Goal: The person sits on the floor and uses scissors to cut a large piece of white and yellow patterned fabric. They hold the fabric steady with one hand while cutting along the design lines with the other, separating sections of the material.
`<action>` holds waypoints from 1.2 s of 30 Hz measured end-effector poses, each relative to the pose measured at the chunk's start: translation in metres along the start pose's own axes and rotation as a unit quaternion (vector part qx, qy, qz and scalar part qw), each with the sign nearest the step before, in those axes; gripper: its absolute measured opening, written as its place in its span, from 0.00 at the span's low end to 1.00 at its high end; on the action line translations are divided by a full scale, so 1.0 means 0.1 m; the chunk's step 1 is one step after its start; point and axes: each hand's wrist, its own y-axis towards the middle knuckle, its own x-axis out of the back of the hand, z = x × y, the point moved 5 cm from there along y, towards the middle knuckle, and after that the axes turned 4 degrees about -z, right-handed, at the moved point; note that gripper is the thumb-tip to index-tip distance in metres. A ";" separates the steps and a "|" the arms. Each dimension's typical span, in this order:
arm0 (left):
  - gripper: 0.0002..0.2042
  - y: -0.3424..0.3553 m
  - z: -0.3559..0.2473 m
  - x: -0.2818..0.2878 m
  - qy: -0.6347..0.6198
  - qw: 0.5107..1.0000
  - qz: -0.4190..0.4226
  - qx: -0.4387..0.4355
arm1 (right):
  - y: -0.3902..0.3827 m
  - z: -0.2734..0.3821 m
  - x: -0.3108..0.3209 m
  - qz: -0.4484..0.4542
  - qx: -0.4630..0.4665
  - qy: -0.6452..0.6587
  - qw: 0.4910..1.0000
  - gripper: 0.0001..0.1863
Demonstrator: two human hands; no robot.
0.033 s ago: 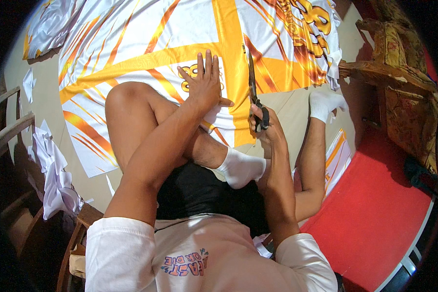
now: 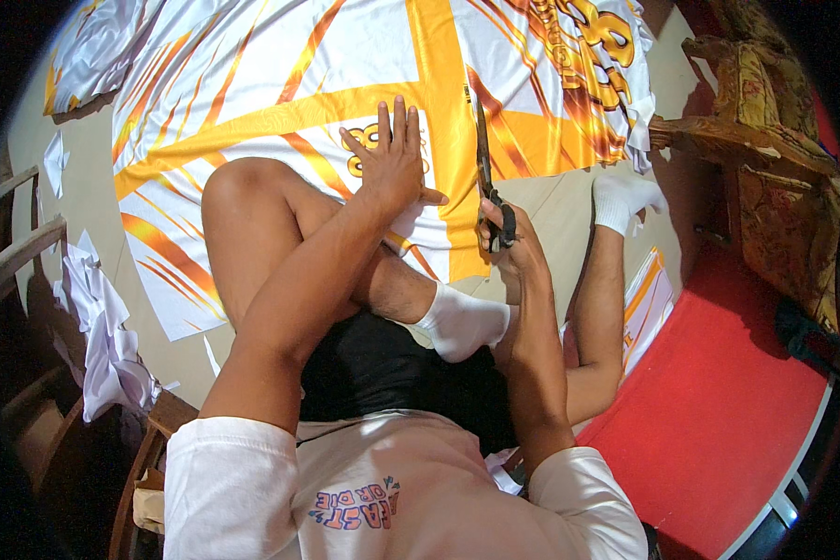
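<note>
A large printed sheet (image 2: 345, 65), white with orange and yellow stripes, lies spread on the floor in front of me. My left hand (image 2: 390, 159) rests flat on it with fingers spread, pressing it down. My right hand (image 2: 513, 245) grips the black handles of a pair of scissors (image 2: 485, 159), whose blades point away from me along a broad yellow band of the sheet. I sit on the floor, my bare knees and white socks (image 2: 462, 322) between my arms.
White paper scraps (image 2: 103, 327) lie heaped at the left beside wooden chair legs (image 2: 19, 252). An ornate gold wooden chair (image 2: 765, 103) stands at the right. A red mat (image 2: 719, 411) covers the floor at lower right.
</note>
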 end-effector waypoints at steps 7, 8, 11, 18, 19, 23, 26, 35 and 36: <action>0.71 -0.01 0.01 -0.03 -0.011 1.000 -0.026 -0.002 | -0.03 0.09 -0.04 -0.026 0.007 -0.049 0.998 0.21; 0.70 -0.01 0.01 -0.02 -0.008 1.000 -0.025 -0.003 | -0.02 0.09 -0.02 -0.025 0.008 -0.064 0.998 0.20; 0.70 -0.01 0.02 -0.03 0.000 1.000 -0.017 0.000 | -0.07 0.16 -0.04 -0.039 0.011 -0.086 0.995 0.19; 0.70 0.00 -0.01 0.00 0.001 1.000 -0.005 0.000 | -0.07 0.11 -0.09 -0.091 0.030 -0.061 0.994 0.20; 0.70 0.00 0.00 -0.01 0.002 1.000 -0.007 0.001 | -0.06 0.10 -0.09 -0.079 0.026 -0.061 0.995 0.19; 0.70 0.00 0.02 -0.03 0.001 1.000 -0.009 0.004 | -0.01 0.13 -0.06 -0.048 0.007 -0.057 0.997 0.20; 0.71 0.00 0.01 -0.02 0.002 1.000 0.002 0.003 | 0.02 0.23 -0.08 -0.049 -0.001 -0.066 0.997 0.21; 0.71 -0.01 0.00 0.00 0.008 1.000 -0.002 0.006 | 0.12 0.26 -0.10 -0.042 0.021 -0.056 0.997 0.21; 0.71 -0.01 0.00 0.00 0.009 1.000 -0.002 0.007 | 0.12 0.26 -0.10 -0.045 0.023 -0.055 0.997 0.20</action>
